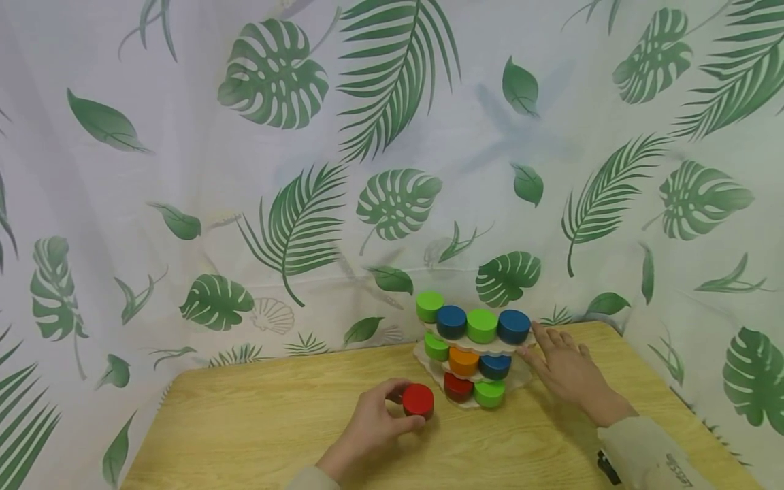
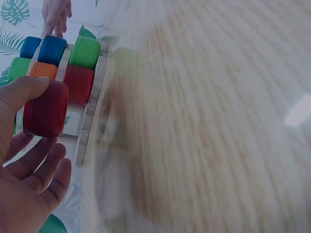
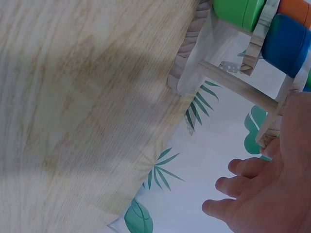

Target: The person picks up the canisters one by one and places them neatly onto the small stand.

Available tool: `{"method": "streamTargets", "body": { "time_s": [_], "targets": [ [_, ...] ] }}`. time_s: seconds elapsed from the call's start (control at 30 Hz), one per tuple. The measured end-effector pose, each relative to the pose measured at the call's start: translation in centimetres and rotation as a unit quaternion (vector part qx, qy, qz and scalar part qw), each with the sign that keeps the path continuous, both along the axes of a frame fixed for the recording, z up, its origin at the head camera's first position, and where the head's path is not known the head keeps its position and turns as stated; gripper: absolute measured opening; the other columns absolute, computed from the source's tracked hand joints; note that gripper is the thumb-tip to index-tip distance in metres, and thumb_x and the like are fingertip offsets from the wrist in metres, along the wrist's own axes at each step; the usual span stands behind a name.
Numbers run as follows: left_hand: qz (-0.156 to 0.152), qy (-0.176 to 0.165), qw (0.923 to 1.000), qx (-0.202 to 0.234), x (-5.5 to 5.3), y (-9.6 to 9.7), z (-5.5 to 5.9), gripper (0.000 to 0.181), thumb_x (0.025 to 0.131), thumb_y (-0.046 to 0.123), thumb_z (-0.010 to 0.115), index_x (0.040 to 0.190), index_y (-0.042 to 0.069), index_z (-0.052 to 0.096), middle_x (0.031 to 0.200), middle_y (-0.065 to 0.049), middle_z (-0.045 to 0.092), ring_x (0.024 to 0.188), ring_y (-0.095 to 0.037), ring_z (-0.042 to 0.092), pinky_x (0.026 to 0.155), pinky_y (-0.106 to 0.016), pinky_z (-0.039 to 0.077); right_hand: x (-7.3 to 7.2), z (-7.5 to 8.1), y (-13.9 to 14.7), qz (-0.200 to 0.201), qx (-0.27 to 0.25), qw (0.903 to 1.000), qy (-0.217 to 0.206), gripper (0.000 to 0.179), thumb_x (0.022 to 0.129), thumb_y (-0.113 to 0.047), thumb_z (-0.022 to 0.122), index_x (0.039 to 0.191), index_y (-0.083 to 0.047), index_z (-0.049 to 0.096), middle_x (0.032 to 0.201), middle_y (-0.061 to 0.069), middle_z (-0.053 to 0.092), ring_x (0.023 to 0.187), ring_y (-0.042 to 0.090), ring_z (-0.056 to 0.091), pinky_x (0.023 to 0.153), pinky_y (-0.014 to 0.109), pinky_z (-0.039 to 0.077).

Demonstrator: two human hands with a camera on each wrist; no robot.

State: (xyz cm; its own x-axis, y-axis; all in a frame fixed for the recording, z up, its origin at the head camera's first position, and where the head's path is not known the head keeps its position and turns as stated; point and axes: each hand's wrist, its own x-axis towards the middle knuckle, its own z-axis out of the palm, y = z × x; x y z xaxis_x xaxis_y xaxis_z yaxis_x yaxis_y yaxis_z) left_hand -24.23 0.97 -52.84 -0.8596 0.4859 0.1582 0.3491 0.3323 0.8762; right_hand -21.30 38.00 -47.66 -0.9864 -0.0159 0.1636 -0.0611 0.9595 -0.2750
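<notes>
My left hand (image 1: pixel 375 423) pinches a red round block (image 1: pixel 418 400) between thumb and fingers, just left of a tiered wooden stand (image 1: pixel 520 376). In the left wrist view a seam runs round this red block (image 2: pixel 47 110), and the thumb lies on its upper side. Green, blue, orange and red blocks of the same kind fill the stand's tiers, among them a blue block (image 1: pixel 514 327) at the top right. My right hand (image 1: pixel 568 371), its fingers extended, rests at the right end of the top tier. In the right wrist view its fingertips (image 3: pixel 223 184) are spread apart.
The stand is on a wood-grain table (image 1: pixel 257 422) near its back edge. Behind and beside the table hangs a white cloth (image 1: pixel 318 129) printed with green leaves. A dowel (image 3: pixel 238 85) joins the stand's lower and upper boards.
</notes>
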Motion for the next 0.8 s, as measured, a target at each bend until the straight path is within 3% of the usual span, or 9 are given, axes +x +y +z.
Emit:
{"method": "streamTargets", "body": {
  "time_s": [0.33, 0.8],
  "targets": [
    [0.018, 0.005, 0.9998, -0.007, -0.9, 0.7, 0.1, 0.057, 0.083, 0.025, 0.092, 0.132, 0.008, 0.068, 0.116, -0.002, 0.075, 0.106, -0.017, 0.065, 0.093, -0.041, 0.056, -0.1, -0.2, 0.1, 0.0, 0.002, 1.0, 0.001, 0.079, 0.112, -0.055, 0.038, 0.161, 0.007, 0.03, 0.155, 0.042, 0.041, 0.142, 0.068, 0.034, 0.108, 0.085, 0.028],
    [0.012, 0.015, 0.9998, 0.01, -1.8, 1.9, -0.1, 0.055, 0.083, 0.021, 0.091, 0.13, 0.004, 0.069, 0.114, -0.008, 0.075, 0.103, -0.019, 0.067, 0.093, -0.037, 0.057, -0.1, 0.0, 0.0, 0.0, 0.009, 0.9999, -0.007, 0.08, 0.112, -0.056, 0.036, 0.161, 0.007, 0.03, 0.154, 0.043, 0.041, 0.141, 0.068, 0.035, 0.107, 0.085, 0.029]
  ]
}}
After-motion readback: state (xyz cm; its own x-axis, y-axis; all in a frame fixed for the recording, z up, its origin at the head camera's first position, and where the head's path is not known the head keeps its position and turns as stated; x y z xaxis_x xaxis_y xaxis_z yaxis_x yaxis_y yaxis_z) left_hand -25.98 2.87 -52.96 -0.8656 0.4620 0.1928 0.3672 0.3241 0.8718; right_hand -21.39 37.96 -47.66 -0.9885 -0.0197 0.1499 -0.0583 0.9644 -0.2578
